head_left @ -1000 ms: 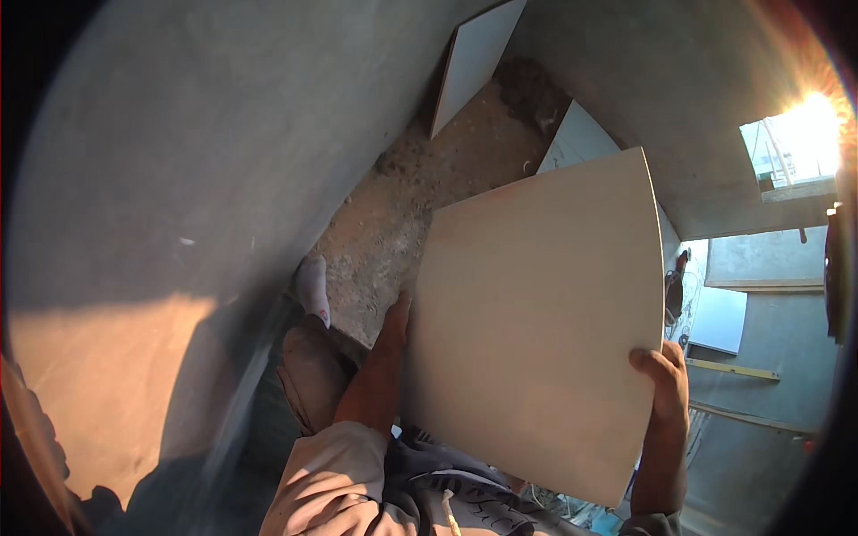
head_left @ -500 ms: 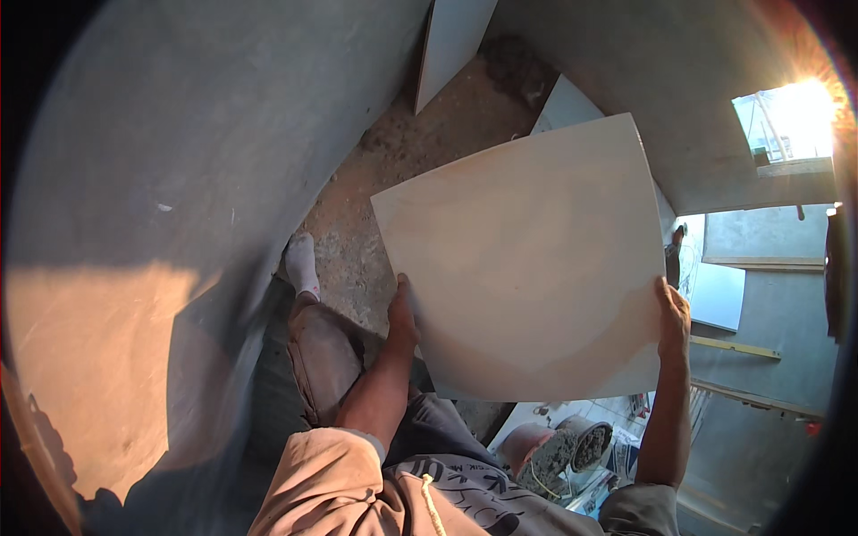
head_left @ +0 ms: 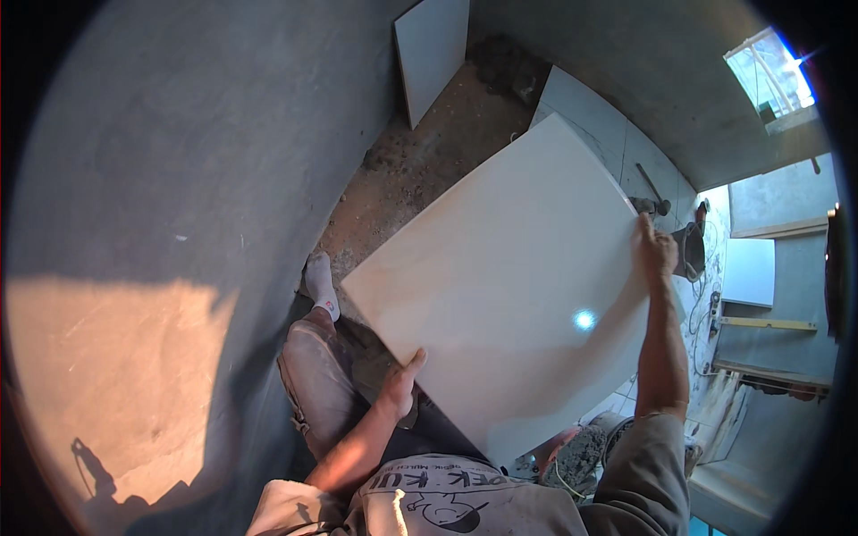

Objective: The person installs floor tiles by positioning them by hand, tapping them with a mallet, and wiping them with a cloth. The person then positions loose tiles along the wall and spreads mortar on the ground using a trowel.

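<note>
Tilted further now, the big white tile [head_left: 509, 286] hides the floor; left hand [head_left: 399, 384] and right hand [head_left: 655, 250] grip its edges, corner pointing up.

Grey plaster wall [head_left: 179, 134] w/ sun patch; rubble floor [head_left: 420, 161]; bright window [head_left: 769, 76].

No packages, labels, signs or screens visible in this view. Closest thing to it — dark print on the chest of the person's grey shirt [head_left: 447, 500] at the bottom edge: a band of block lettering over a rounded dark graphic, partly cut off by the frame. Not a label as such. Nothing else carries markings that can be made out — the far right side is too small and distorted to tell.
</note>
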`<state>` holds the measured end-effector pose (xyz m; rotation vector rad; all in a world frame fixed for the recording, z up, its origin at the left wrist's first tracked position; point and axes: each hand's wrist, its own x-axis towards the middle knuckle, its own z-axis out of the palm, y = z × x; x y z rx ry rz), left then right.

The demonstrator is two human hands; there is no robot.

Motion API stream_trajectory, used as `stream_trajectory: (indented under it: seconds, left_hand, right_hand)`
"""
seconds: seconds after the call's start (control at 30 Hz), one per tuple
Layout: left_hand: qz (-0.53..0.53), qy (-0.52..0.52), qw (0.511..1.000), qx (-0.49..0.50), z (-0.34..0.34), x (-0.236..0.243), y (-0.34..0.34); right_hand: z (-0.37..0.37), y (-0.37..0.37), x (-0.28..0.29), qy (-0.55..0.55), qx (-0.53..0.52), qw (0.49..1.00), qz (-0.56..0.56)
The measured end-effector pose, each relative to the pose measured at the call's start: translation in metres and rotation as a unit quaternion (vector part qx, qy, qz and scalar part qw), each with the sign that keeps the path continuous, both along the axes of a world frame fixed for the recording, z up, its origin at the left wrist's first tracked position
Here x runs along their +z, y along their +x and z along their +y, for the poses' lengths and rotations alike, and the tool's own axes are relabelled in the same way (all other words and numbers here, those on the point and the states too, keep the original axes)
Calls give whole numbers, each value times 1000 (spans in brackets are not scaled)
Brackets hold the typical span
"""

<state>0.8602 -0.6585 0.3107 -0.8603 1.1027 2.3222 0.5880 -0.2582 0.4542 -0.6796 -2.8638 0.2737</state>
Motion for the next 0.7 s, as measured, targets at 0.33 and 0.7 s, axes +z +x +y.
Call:
stream_trajectory:
  seconds: [0.33,0.7]
  left_hand:
    - [-136,44,984,106,-26,-10,34]
    - [-196,100,942,254,-26,-98,26]
  right_hand:
    - [-32,24,-110,-75,23,987,-137]
    - [-58,16,-197,-3,83,952,-296]
